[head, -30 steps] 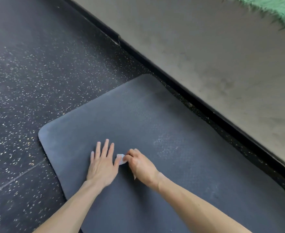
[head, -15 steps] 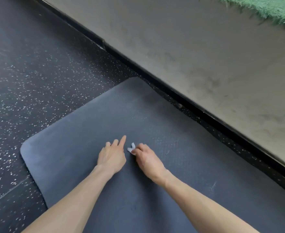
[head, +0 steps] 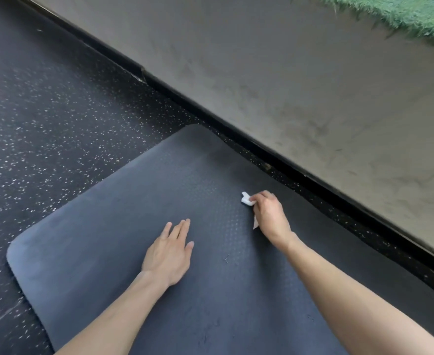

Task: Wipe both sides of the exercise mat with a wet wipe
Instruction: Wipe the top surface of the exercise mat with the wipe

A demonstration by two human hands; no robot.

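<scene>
Head cam readout. The mat (head: 134,252) lies flat on the speckled floor (head: 57,124). It is dark blue-grey with rounded corners and a fine dotted texture across the middle. There are a few small pale marks on the near part of the mat. The mat's far corner sits just beside the black strip (head: 210,103) that edges the grey surface (head: 313,85). I can't tell if they touch.

The wipe (head: 246,199) is a small white wad on top of the mat, toward the edge that runs along the strip. My read on the right hand (head: 269,216): fingers curled round the wipe and pinching it against the mat. Only a folded white end pokes out past the fingertips; the bulk is hidden inside the grip. A pale sliver shows under the heel of that hand, probably the wipe's loose tail.

The left hand (head: 168,254) is palm down on the mat near its middle, fingers straight and close together, holding nothing.

Cut off or hidden:
- The mat's near end runs out of the bottom of the frame, so I don't see its full length.
- Both forearms are clipped at the bottom edge.
- The mat's underside is hidden against the floor.
- The green shaggy patch (head: 403,14) lies well beyond the mat on the grey surface and is clipped by the top right corner. It's too blurred to say what it is.
</scene>
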